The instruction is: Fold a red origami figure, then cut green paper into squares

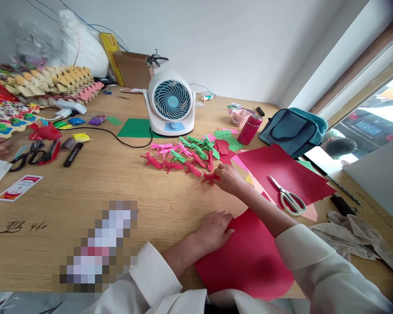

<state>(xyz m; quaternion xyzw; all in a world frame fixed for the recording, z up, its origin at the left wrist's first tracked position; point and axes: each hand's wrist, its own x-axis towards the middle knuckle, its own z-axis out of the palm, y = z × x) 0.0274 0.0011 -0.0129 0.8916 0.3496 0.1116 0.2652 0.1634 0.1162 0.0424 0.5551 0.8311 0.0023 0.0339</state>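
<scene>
Head cam: right hand [229, 179] has its fingertips pinched on a red cutout [210, 178], just left of them and low over the table [170, 192]. More cutouts [186, 150] lie just beyond that hand, mostly to its left. Left hand [214, 230] is nearer the body, palm down, loosely open across the edge of a red sheet [249, 261]. Scissors [292, 201] sit right of both

On the surface [94, 179], near its left edge, the handwritten number 460 [38, 226] can be read; the character [15, 226] before it is unclear. Beyond the right edge, the blue number plate [368, 127] is blurred.
</scene>
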